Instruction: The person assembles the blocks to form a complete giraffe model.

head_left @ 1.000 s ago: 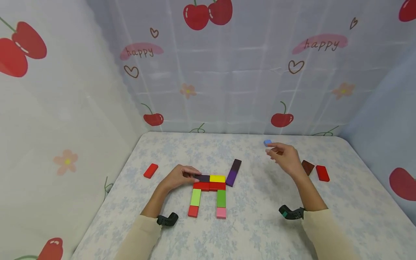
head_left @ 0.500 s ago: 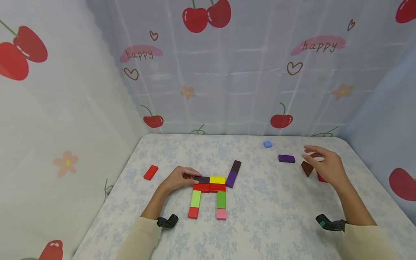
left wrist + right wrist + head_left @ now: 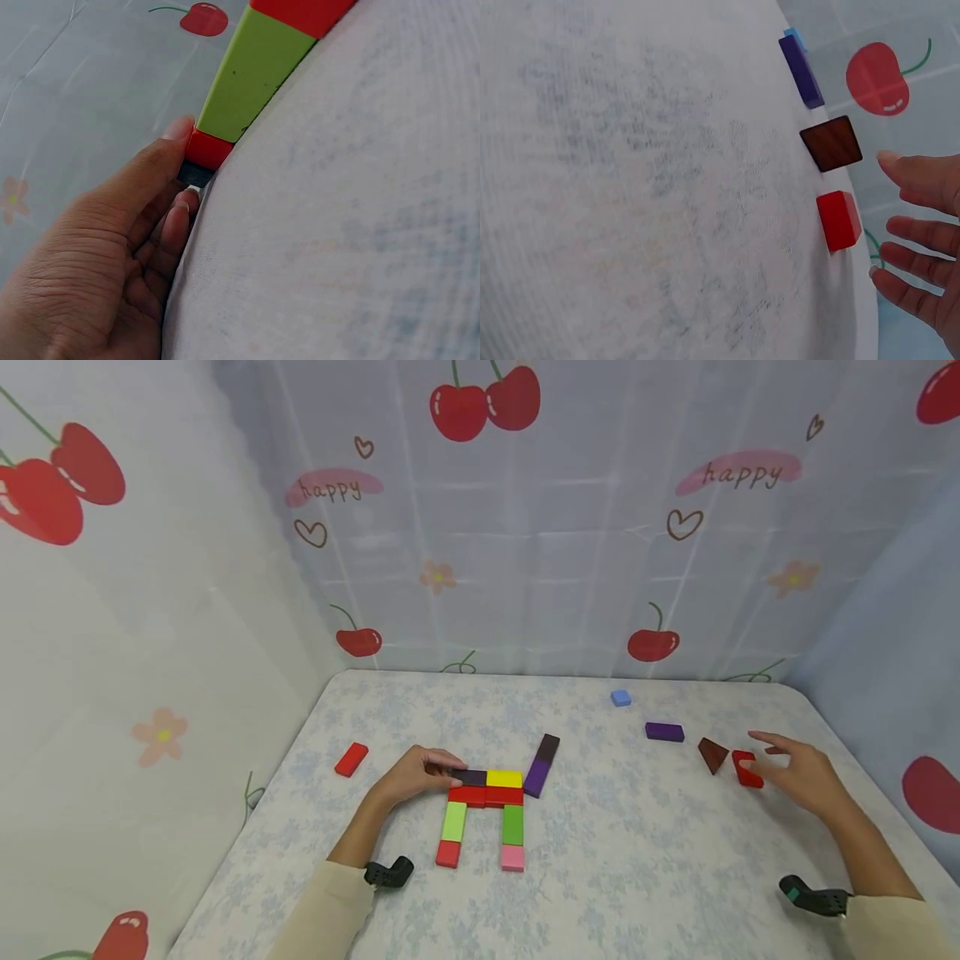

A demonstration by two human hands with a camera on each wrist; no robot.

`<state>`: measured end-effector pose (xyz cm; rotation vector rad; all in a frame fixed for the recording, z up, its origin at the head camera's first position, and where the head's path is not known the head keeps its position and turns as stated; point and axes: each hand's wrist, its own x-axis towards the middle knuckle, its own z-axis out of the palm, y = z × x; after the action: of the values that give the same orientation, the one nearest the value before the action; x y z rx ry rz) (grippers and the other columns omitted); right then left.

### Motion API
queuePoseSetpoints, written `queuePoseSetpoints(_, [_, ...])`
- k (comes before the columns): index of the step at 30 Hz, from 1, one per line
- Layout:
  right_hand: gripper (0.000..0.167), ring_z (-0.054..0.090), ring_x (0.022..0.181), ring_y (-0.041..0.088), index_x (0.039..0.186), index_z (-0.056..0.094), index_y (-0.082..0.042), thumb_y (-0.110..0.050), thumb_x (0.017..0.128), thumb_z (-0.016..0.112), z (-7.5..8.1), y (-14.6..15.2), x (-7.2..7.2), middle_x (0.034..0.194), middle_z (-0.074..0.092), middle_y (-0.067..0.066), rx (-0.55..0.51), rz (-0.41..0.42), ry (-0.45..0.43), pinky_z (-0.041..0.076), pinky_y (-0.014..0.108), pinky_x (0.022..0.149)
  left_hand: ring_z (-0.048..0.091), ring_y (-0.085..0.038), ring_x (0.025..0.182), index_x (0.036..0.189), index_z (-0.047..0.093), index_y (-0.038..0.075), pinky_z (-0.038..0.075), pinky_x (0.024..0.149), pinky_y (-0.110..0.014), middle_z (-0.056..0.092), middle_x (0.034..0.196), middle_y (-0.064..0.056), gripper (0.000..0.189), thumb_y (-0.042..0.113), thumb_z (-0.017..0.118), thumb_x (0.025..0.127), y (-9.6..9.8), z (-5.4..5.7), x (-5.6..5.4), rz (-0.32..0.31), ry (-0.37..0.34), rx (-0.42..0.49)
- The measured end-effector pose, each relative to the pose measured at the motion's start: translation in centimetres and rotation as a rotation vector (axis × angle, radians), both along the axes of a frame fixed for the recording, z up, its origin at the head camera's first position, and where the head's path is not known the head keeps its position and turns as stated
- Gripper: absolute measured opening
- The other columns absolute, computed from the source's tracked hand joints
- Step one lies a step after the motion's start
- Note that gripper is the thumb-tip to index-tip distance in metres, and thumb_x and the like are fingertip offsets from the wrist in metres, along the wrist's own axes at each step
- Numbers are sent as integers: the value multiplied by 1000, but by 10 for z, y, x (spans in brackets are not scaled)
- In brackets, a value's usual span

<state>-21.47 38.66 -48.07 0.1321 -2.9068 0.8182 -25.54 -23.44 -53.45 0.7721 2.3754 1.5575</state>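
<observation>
My left hand [image 3: 417,772] pinches the left end of a black block [image 3: 474,778] between thumb and fingers. In the left wrist view its thumb rests by the red block [image 3: 208,148] touching the black one. A yellow block [image 3: 504,778] continues the row, above two red blocks [image 3: 504,797]. Light green [image 3: 454,822] and dark green [image 3: 513,825] blocks run down like legs, ending in red [image 3: 447,854] and pink [image 3: 513,858] blocks. At right, my right hand [image 3: 806,777] hovers with fingers spread over a red block [image 3: 748,774]; the right wrist view shows them apart from it.
A brown wedge-like block [image 3: 712,755], a purple block [image 3: 664,732] and a small blue block [image 3: 621,698] lie at right. Purple [image 3: 537,778] and dark [image 3: 548,747] blocks slant beside the yellow one. Another red block [image 3: 351,760] lies left on the patterned table [image 3: 600,877].
My right hand has moved right, from near the blue block past the purple and brown blocks to the red block. The left hand stays at the black block.
</observation>
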Motion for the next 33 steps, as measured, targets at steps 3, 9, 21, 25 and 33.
queuePoseSetpoints(3, [65, 43, 116, 63, 142, 46, 11, -30, 97, 69, -4, 8, 1, 134, 43, 48, 26, 9, -77, 48, 69, 80, 61, -17, 81, 114, 80, 15, 51, 69, -25, 74, 112, -2, 28, 14, 83, 86, 1, 0, -1, -1, -3, -2])
queuePoseSetpoints(9, [69, 37, 121, 65, 136, 49, 16, -34, 94, 73, -8, 14, 5, 136, 39, 50, 33, 20, -141, 44, 73, 86, 61, -17, 83, 114, 80, 15, 52, 71, -25, 73, 112, -3, 28, 11, 83, 86, 2, 0, -2, -4, -13, 10])
queuePoseSetpoints(21, [69, 43, 120, 63, 136, 53, 14, -28, 89, 80, -17, 14, 3, 134, 48, 44, 34, 91, -68, 46, 70, 86, 60, -16, 83, 113, 80, 15, 52, 71, -25, 74, 111, -1, 29, 10, 83, 85, 0, -2, -2, -4, -11, 10])
queuePoseSetpoints(25, [64, 53, 108, 55, 128, 59, 14, -29, 87, 82, -20, 13, 4, 119, 60, 40, 38, 65, -1, 55, 55, 73, 60, -15, 80, 114, 80, 14, 51, 70, -25, 74, 110, -2, 29, 11, 83, 86, 0, -2, -2, -11, 0, 16])
queuePoseSetpoints(33, [59, 60, 90, 47, 124, 62, 12, -31, 87, 82, -12, 4, 12, 112, 61, 38, 36, -34, 108, 46, 31, 53, 61, -15, 83, 115, 80, 14, 52, 71, -25, 74, 111, -2, 29, 10, 83, 86, -1, -1, 0, -5, -14, 20])
